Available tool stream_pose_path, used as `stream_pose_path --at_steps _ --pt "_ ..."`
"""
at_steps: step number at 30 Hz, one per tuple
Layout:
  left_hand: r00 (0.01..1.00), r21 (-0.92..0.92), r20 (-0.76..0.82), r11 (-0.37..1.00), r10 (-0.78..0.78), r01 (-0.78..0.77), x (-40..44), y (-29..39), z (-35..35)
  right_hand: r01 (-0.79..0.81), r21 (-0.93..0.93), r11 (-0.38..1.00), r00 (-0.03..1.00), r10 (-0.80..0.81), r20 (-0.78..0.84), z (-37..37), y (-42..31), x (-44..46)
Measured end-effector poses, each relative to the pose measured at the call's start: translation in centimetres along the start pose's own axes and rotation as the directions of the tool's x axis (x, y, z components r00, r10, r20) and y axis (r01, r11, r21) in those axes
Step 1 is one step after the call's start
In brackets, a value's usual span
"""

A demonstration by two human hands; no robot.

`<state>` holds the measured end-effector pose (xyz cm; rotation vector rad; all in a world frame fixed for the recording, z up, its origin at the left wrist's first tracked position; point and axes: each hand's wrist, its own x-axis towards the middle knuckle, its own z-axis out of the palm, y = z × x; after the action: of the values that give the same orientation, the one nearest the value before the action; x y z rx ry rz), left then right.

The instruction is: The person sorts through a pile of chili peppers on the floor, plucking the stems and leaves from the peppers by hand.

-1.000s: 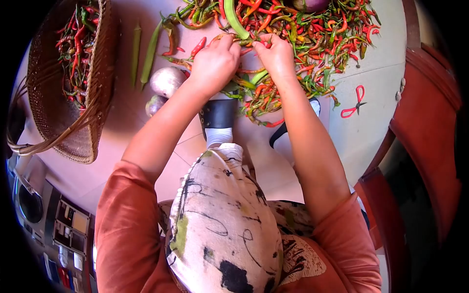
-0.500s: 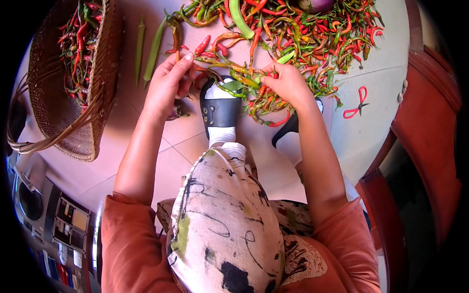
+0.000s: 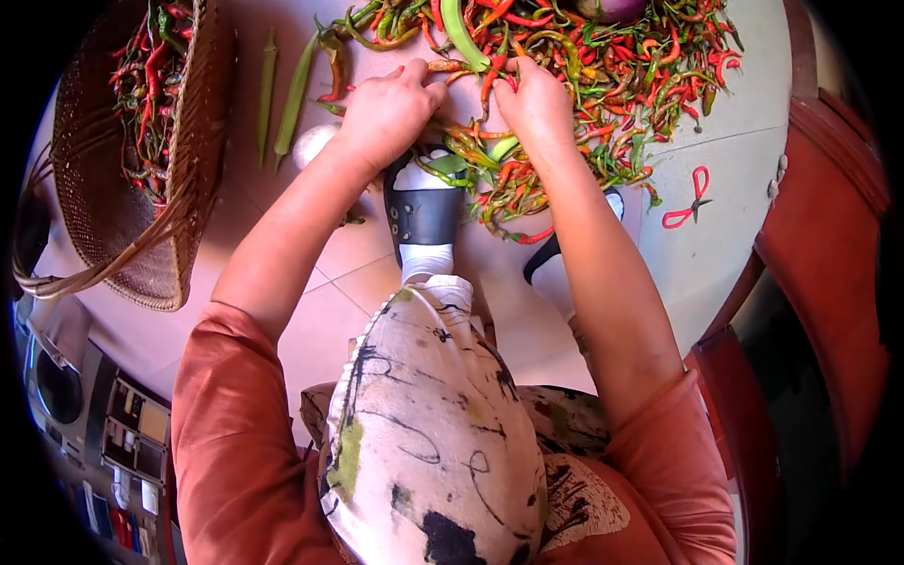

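Red and green chili peppers (image 3: 640, 80) lie heaped on the floor at the top. My left hand (image 3: 391, 111) is over the heap's left edge, its fingers curled and closed; what they hold, if anything, is hidden beneath it. At the near side of the heap, my right hand (image 3: 535, 104) has thumb and forefinger pinched beside a red pepper (image 3: 489, 87); whether it grips that pepper is unclear. A long green pod (image 3: 459, 33) lies between and beyond the hands. A pale round vegetable (image 3: 313, 143) shows partly behind my left wrist.
A wicker basket (image 3: 179, 254) with peppers inside stands at the left. Two green pods (image 3: 294, 102) lie beside it. Red-handled scissors (image 3: 695, 200) rest on the floor at the right. A black sandal (image 3: 426, 217) is below the hands, and wooden furniture (image 3: 819, 254) stands far right.
Since half a second ago, my left hand has moved right and up, back to the peppers, and turned knuckles up. My right hand has moved slightly up and left.
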<state>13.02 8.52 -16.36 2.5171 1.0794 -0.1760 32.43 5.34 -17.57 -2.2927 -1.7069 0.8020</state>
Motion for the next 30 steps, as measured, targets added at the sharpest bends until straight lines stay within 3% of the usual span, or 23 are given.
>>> stream_pose_path --at_steps 3,4,6,10,12,13,14,15,16,18,19,20,22,23,25,26,27,28,29,30 --pt "0.985 -0.008 -0.081 0.989 0.149 -0.151 0.2 -0.5 -0.3 -0.029 -0.041 0.999 0.999 0.031 0.037 -0.2 -0.3 0.4" --pt "0.985 -0.006 -0.081 0.989 0.150 -0.151 0.4 -0.5 -0.5 -0.047 -0.023 0.999 0.996 0.049 0.074 -0.3 -0.2 0.5" --pt "0.994 0.068 0.081 0.995 0.073 -0.078 0.8 -0.3 -0.8 -0.067 -0.007 0.998 0.991 0.067 0.112 -0.6 -0.1 0.6" --pt "0.997 -0.040 0.028 0.996 0.079 -0.077 0.7 -0.6 -2.7 -0.163 0.051 0.985 0.965 0.148 0.218 -1.9 0.4 1.3" --pt "1.000 -0.329 -0.028 0.944 -0.004 -0.006 0.5 -1.4 -4.1 -0.229 0.048 0.972 0.936 0.207 0.285 -3.0 1.2 1.3" --pt "0.995 -0.498 0.015 0.862 -0.100 0.094 0.5 -1.8 -4.3 -0.305 0.150 0.941 0.912 0.243 0.330 -3.5 1.8 1.1" --pt "0.995 -0.498 0.014 0.862 -0.100 0.094 0.2 -2.2 -4.2 -0.379 0.245 0.892 0.884 0.272 0.379 -3.7 2.3 0.8" --pt "0.991 -0.638 0.045 0.760 -0.125 0.125 -0.2 -2.6 -4.3 -0.490 0.358 0.795 0.827 0.294 0.479 -5.0 1.7 0.3" --pt "0.987 -0.757 0.079 0.635 -0.143 0.153 -0.4 -2.8 -4.4 -0.489 0.358 0.795 0.828 0.295 0.477 -5.3 2.0 -0.3" --pt "0.975 -0.723 0.219 0.664 -0.039 0.189 -1.4 -2.5 -4.5 -0.556 0.691 0.462 0.825 0.202 0.528 -5.6 2.6 -1.1" --pt "0.959 -0.740 0.281 0.629 -0.033 0.238 -2.4 -1.6 -4.8 -0.550 0.750 0.366 0.832 0.165 0.530 -5.7 2.4 -1.4" --pt "0.939 -0.752 0.343 0.593 -0.022 0.288 -3.4 -0.7 -4.9 -0.549 0.751 0.366 0.833 0.164 0.529 -5.8 2.2 -1.6" --pt "0.949 -0.839 0.304 0.497 0.088 0.223 -5.2 0.2 -3.8 -0.475 0.798 0.369 0.870 0.061 0.490 -5.9 1.6 -1.8" --pt "0.899 -0.834 0.433 0.406 0.065 0.373 -6.0 0.6 -4.2 -0.476 0.799 0.367 0.870 0.061 0.490 -6.0 1.3 -1.8" --pt "0.847 -0.848 0.528 0.096 0.058 0.522 -7.4 1.0 -4.1 -0.420 0.555 0.718 0.813 0.026 0.582 -6.3 0.4 -1.4" --pt "0.827 -0.826 0.559 -0.055 0.050 0.561 -8.0 1.0 -4.0 -0.418 0.555 0.719 0.811 0.020 0.584 -6.6 0.0 -1.3" --pt "0.828 -0.826 0.559 -0.058 0.045 0.561 -8.4 0.7 -4.1 -0.218 0.349 0.912 0.833 -0.012 0.553 -7.0 -0.4 -1.2" --pt "0.825 -0.806 0.565 -0.208 0.012 0.555 -8.7 0.3 -4.3 0.005 0.098 0.995 0.848 -0.056 0.527 -7.3 -0.7 -1.2" --pt "0.820 -0.771 0.572 -0.352 -0.018 0.531 -8.9 -0.1 -4.5 0.060 0.139 0.988 0.886 -0.117 0.448 -7.1 -0.5 -1.3" --pt "0.821 -0.773 0.570 -0.353 -0.021 0.528 -9.0 -0.6 -4.6 0.064 0.139 0.988 0.886 -0.120 0.447 -7.1 -0.6 -1.5"
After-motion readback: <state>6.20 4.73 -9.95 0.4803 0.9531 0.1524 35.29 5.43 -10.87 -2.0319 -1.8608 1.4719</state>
